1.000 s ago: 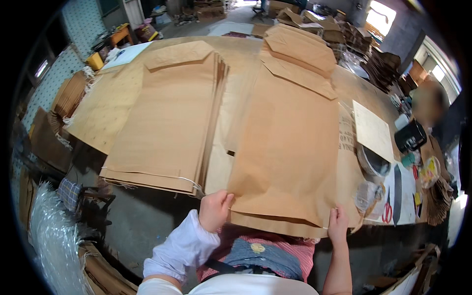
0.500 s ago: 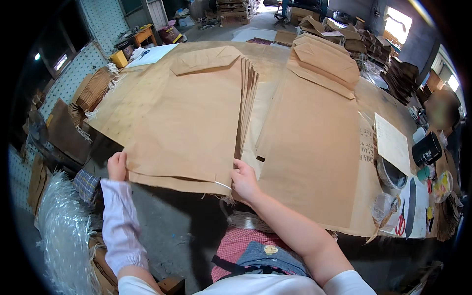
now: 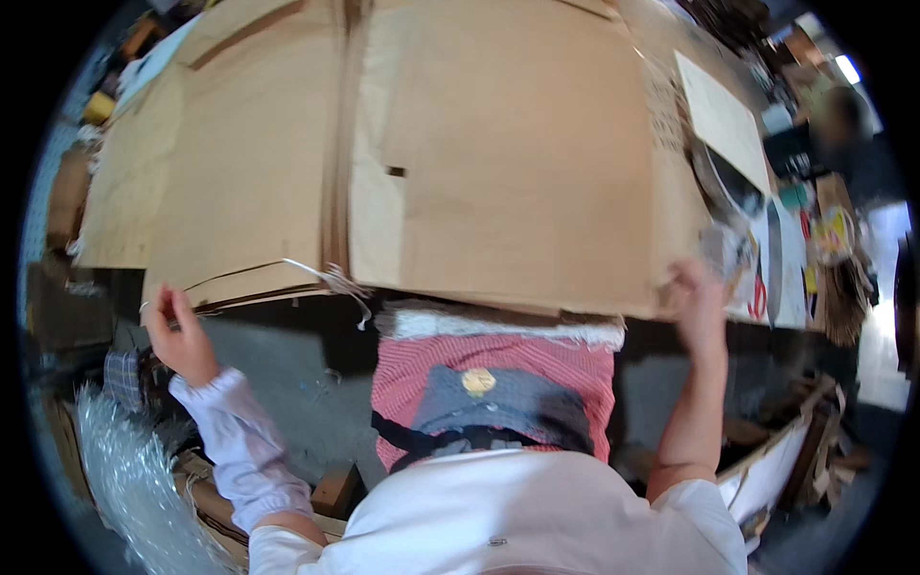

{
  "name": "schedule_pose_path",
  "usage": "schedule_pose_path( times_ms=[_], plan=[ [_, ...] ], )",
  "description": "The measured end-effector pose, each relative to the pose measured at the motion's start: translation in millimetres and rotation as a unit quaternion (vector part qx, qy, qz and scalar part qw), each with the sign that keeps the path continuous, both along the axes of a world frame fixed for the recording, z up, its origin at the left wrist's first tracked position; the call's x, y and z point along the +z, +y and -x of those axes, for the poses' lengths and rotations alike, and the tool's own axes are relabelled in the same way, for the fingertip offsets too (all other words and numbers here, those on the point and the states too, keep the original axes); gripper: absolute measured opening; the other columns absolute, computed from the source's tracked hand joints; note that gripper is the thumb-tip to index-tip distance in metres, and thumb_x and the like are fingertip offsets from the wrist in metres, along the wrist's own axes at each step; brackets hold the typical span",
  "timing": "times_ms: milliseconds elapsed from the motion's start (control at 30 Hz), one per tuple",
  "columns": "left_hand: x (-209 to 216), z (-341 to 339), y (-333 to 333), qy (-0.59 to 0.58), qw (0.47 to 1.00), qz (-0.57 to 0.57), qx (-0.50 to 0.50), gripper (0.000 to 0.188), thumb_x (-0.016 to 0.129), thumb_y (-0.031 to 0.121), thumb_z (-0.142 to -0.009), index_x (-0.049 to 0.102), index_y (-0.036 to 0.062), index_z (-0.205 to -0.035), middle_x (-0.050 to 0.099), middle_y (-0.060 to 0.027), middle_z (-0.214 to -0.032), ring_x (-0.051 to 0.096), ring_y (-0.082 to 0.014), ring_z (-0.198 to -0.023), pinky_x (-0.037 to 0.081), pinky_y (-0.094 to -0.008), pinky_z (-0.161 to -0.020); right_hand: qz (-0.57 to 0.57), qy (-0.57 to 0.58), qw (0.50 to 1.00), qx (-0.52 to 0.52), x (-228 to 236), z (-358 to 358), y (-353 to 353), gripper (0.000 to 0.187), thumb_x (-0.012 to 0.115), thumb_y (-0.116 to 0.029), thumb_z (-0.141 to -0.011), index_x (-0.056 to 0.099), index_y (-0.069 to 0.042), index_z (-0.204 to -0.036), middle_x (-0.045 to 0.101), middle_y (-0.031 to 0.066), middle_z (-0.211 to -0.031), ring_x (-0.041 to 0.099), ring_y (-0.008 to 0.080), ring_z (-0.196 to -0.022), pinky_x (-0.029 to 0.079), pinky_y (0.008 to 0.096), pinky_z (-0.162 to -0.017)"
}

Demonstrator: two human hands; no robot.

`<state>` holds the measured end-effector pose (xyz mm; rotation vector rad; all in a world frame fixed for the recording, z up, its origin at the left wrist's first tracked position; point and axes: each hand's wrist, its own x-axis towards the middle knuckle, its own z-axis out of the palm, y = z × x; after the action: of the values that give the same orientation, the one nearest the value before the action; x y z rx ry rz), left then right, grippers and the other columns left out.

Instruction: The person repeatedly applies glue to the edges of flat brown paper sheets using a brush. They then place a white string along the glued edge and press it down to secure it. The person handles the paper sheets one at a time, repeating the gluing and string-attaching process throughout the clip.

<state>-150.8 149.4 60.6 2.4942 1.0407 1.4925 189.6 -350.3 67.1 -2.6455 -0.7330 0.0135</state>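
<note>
Hands (image 3: 177, 335) (image 3: 695, 302) spread apart, seemingly gripping sheet (image 3: 508, 182) edges

Matt brown paper sheets
Smooth kraft paper sheets (image 3: 498, 163) are lying beside a stack (image 3: 240, 192) bound with thin white string (image 3: 331, 278); crinkled glossy plastic wrap (image 3: 134, 470) is shining lower left.

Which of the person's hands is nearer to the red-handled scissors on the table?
Right. The right hand grips the big cardboard sheet's corner beside the scissors; the left hand is far across, at the stack's corner.

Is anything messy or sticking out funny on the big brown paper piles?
Yes. A loose white string dangles off the front edge of the left stack of brown sheets, frayed at its end, near the left hand.
</note>
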Motion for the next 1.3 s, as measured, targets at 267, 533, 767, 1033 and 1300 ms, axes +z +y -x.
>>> schedule_pose_path(
  times_ms=[267,533,767,1033,1300],
  plan=[
    [-55.9,-123.2,-207.0,0.295,0.792,0.100,-0.525,0.017,0.066,0.011,-0.072,0.062,0.0050,-0.087,0.058,-0.0115,-0.077,0.057,-0.0312,-0.071,0.045,-0.0411,-0.063,0.223,-0.165,0.961,-0.011,3.0,-54.1,-115.1,0.042,0.065,-0.007,-0.074,0.057,-0.010,-0.115,0.056,0.0141,-0.089,0.054,0.0359,-0.089,0.043,0.0436,-0.079],
    [-177.1,-116.6,-199.2,0.509,0.751,0.140,-0.397,0.023,0.062,0.031,-0.078,0.067,0.0093,-0.086,0.064,-0.0175,-0.085,0.062,-0.0361,-0.073,0.049,-0.0470,-0.067,-0.437,-0.019,0.872,-0.218,56.8,-143.3,-98.7,0.017,0.065,-0.012,-0.084,0.060,0.003,-0.091,0.061,0.0043,-0.067,0.055,0.0086,-0.052,0.044,0.0212,-0.048],
    [-168.2,-118.9,-200.0,0.401,0.789,0.133,-0.447,0.010,0.065,0.017,-0.067,0.068,0.0075,-0.069,0.065,-0.0159,-0.073,0.063,-0.0331,-0.069,0.050,-0.0430,-0.063,-0.223,-0.053,0.933,-0.278,14.9,-226.6,-93.5,0.030,0.067,-0.025,-0.081,0.062,0.005,-0.078,0.063,0.0081,-0.060,0.058,0.0118,-0.048,0.047,0.0264,-0.048],
    [-96.9,-101.0,-219.3,0.273,0.814,0.211,-0.466,0.005,0.062,0.001,-0.071,0.062,0.0014,-0.076,0.062,-0.0119,-0.075,0.058,-0.0318,-0.067,0.046,-0.0393,-0.061,-0.166,-0.031,0.947,-0.274,37.1,-227.8,-94.0,0.036,0.063,-0.031,-0.081,0.063,0.004,-0.069,0.064,0.0090,-0.058,0.063,0.0160,-0.052,0.049,0.0286,-0.052],
    [-71.7,-72.2,-214.4,0.425,0.795,0.260,-0.346,0.010,0.055,0.012,-0.084,0.059,0.0056,-0.078,0.059,-0.0192,-0.073,0.058,-0.0380,-0.066,0.044,-0.0472,-0.056,0.062,-0.101,0.972,-0.205,79.8,-252.0,-62.5,0.050,0.052,-0.041,-0.080,0.065,0.008,-0.083,0.063,0.0271,-0.087,0.062,0.0416,-0.082,0.048,0.0447,-0.077]
  ],
)
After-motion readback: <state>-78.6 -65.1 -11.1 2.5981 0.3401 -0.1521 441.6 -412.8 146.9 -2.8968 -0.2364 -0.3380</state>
